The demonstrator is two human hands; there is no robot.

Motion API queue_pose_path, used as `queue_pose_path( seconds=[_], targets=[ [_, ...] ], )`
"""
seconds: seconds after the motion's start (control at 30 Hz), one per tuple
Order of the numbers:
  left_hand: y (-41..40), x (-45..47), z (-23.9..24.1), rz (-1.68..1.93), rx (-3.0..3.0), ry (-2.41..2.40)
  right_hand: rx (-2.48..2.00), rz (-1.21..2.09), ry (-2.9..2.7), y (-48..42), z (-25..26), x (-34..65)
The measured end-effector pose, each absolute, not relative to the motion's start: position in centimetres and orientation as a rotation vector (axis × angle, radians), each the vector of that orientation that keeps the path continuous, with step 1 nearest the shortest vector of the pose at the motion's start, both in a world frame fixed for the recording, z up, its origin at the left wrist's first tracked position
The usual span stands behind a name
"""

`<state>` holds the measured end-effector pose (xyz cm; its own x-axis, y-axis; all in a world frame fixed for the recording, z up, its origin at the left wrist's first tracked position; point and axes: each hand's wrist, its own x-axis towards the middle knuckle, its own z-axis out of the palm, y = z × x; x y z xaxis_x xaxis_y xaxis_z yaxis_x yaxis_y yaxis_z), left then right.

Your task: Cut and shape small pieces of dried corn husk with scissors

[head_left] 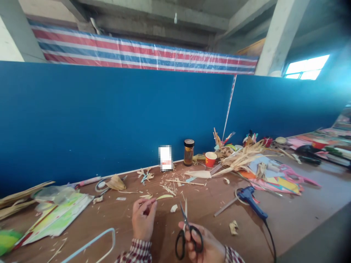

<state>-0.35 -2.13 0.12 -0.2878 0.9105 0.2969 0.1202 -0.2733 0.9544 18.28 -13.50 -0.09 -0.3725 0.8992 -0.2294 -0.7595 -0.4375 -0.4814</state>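
The right hand (pixel 204 245) is closed around the black handles of a pair of scissors (pixel 187 228), thumb and fingers through the loops. The blades point to 12 o'clock and stand slightly parted above the worktop (pixel 287 219). The left hand (pixel 143 220), just beside it at 9 o'clock, has its fingers curled in with the thumb against the fingertips. Whether it pinches anything is too small to tell. A pale husk sliver (pixel 165 197) lies just off its fingertips at 1 o'clock, and a small husk scrap (pixel 173 208) lies between the two hands.

At 2 o'clock from the right hand a blue glue gun (pixel 250 199) lies on its side, its black cord trailing to 5 o'clock. Farther out at 1 o'clock are a heap of dried corn husks (pixel 242 157), a red paper cup (pixel 210 159) and an amber jar with a black lid (pixel 188 152). Pink scissors (pixel 295 178) lie at 2 o'clock on coloured paper. At 9 o'clock from the left hand are printed sheets (pixel 59 215), with a pale-blue wire frame (pixel 91 243) at 8 o'clock. A blue partition (pixel 109 120) backs the worktop.
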Motion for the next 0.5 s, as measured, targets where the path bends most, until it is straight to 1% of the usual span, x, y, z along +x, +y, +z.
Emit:
queue_pose_path(
  seconds=[0.13, 0.3, 0.4, 0.5],
  targets=[
    [-2.0, -0.1, -0.2, 1.5, 1.098, 1.252, -0.684, 1.905, -0.39, -13.5, -1.4, 18.0],
    [-1.8, 0.5, -0.2, 1.221, 0.476, 0.98, -0.942, 1.72, -0.843, -13.0, -3.0, 17.6],
    [-1.9, 0.4, 0.1, 1.175, 0.359, 0.897, -1.024, 1.657, -1.091, -12.4, -2.1, 17.5],
    [-1.9, 0.2, 0.3, 1.176, 0.327, 0.871, -1.064, 1.582, -1.212, -11.6, -0.2, 17.2]
  ],
)
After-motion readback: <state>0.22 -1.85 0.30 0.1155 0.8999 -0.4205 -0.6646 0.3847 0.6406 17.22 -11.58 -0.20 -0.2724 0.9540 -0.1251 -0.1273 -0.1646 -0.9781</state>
